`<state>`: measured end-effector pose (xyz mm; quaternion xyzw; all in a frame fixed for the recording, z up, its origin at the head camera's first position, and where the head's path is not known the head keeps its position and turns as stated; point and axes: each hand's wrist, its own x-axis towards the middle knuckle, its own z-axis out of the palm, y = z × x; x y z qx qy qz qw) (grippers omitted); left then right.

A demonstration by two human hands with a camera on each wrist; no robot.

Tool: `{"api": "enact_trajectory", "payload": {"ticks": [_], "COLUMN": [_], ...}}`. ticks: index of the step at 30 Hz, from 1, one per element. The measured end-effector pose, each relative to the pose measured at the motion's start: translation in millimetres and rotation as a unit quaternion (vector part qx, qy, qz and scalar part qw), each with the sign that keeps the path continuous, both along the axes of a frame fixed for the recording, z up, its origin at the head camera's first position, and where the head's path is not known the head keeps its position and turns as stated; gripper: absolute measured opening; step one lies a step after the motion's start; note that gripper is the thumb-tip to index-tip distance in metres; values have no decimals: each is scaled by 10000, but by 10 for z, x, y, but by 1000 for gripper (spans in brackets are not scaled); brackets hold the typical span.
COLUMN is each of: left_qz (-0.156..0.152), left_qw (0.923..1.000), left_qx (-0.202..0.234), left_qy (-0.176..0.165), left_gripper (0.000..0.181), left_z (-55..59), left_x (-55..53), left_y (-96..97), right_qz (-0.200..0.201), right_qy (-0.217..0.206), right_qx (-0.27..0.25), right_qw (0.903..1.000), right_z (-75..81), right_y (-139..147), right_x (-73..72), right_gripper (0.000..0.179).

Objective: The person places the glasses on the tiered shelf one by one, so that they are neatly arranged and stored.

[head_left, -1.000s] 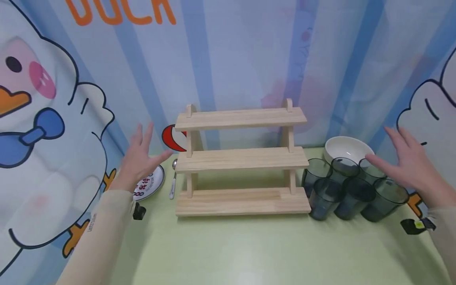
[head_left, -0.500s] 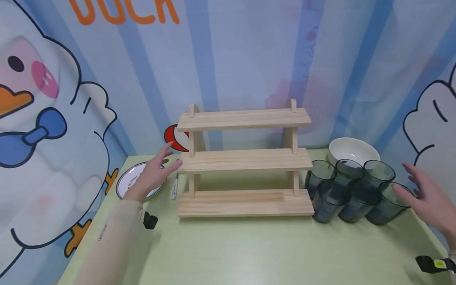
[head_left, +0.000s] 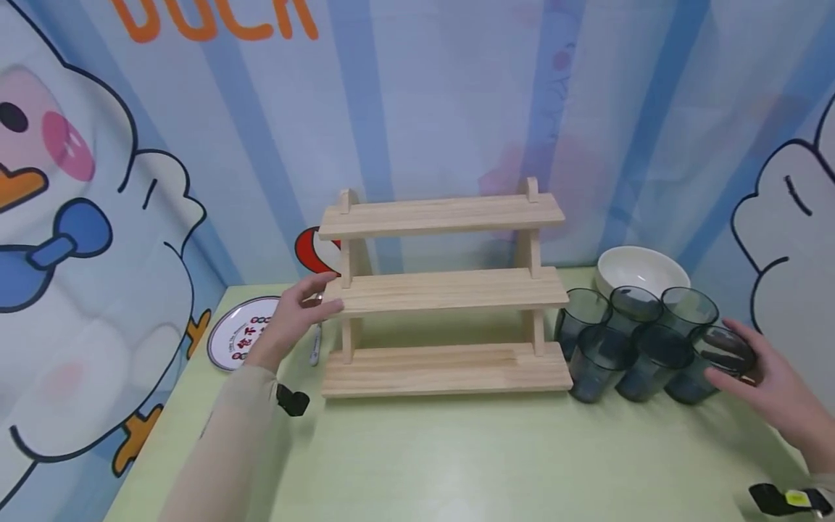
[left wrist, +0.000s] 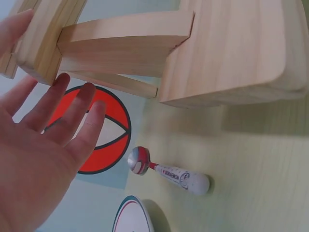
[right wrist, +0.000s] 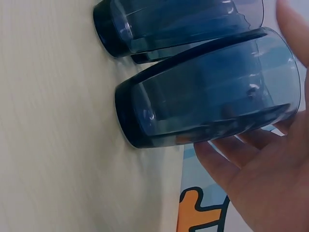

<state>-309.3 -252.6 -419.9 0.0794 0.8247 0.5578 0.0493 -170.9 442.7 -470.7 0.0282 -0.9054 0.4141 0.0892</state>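
Observation:
A three-tier wooden display shelf (head_left: 446,290) stands in the middle of the table. At the left end of its middle plank (left wrist: 46,43) is my left hand (head_left: 287,330), thumb on one side and nearly straight fingers on the other; firm contact cannot be told. Far right, my right hand (head_left: 776,384) holds the front right dark tinted glass (right wrist: 207,92) near its rim, fingers along one side and thumb across from them. Several like glasses (head_left: 600,362) stand upright in two rows beside it.
A white bowl (head_left: 642,270) sits behind the glasses. Left of the shelf lie a round plate with red lettering (head_left: 244,330) and a spoon (left wrist: 169,171), partly hidden by my left hand in the head view. A duck-print curtain (head_left: 443,109) hangs behind.
My left hand has come down and right to the shelf's middle plank, uncovering the plate. My right hand has lowered from above the table and taken hold of the nearest glass.

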Motion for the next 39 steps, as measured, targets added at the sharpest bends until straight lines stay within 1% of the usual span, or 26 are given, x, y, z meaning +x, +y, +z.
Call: {"api": "enact_trajectory", "payload": {"ticks": [5,11,14,19,22,24,27,28,32,35,39], "left_qz": [-1,-109,-180,-213,-212,-237,-213,-202,-106,-68,-60], "left_qw": [9998,9987,9963,9896,9862,9851,9836,9838,9835,9831,9827], "left_qx": [175,495,841,1419,1635,1694,1775,1763,1786,1811,1825], "left_qy": [25,17,12,-120,-176,-190,-236,-239,-266,-277,-321], "left_gripper": [68,69,70,70,70,70,70,70,70,70,72], "left_z": [-57,-140,-181,-232,-257,-272,-281,-280,-274,-270,-285], "left_x": [-8,-20,-28,-31,-38,-42,-42,-40,-37,-37,-33], "left_y": [6,-8,3,31,41,45,53,58,74,85,91], "right_qz": [-268,-387,-608,-950,-1100,-1186,-1167,-1167,-1132,-1197,-1138], "right_qy": [9,289,299,278,275,270,476,596,999,1226,1471], "right_qx": [-64,-127,-52,73,-48,-196,-542,-584,-648,-686,-803], "right_qw": [9996,9988,9977,9951,9935,9924,9905,9896,9864,9828,9793], "right_z": [-38,-71,-78,-104,-141,-159,-167,-172,-124,-20,121], "right_y": [-7,-14,-20,-25,-25,-25,0,11,17,9,24], "right_x": [31,33,35,55,86,116,141,149,187,197,161], "right_gripper": [97,89,89,89,88,87,81,80,76,73,70]}}
